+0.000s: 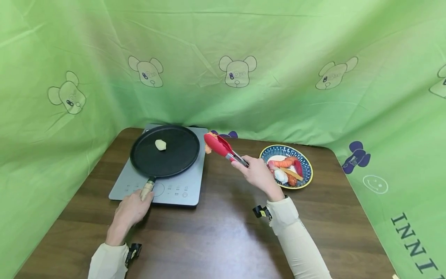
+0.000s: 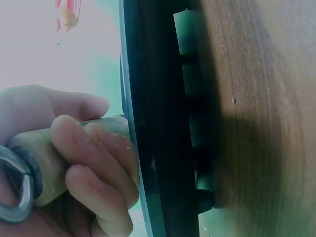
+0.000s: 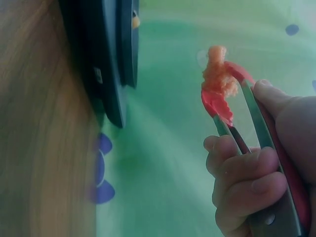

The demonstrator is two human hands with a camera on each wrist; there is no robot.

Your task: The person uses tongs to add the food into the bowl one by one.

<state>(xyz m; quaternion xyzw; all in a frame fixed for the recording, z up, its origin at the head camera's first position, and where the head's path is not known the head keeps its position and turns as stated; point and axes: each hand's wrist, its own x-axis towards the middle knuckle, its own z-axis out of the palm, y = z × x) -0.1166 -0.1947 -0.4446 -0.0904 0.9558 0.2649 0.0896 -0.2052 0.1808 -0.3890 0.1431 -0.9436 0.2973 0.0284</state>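
My left hand (image 1: 134,207) grips the pale handle (image 1: 148,188) of a black, flat frying pan (image 1: 170,164). In the left wrist view, the fingers (image 2: 101,158) curl round that handle. A small pale-yellow food piece (image 1: 160,145) lies in the pan, left of its middle. My right hand (image 1: 258,175) holds red-tipped metal tongs (image 1: 219,145) just right of the pan. Pinched between the tong tips is a bumpy orange food piece (image 3: 217,74), shaped like a fried drumstick. It hangs above the table, mostly hidden by the tongs in the head view.
Under the pan is a light-grey induction cooktop (image 1: 130,184) with touch controls. A blue-patterned oval plate (image 1: 306,164) of mixed food pieces stands to the right. The brown wooden table (image 1: 195,240) backs onto a green curtain (image 1: 195,97) with bear-head prints.
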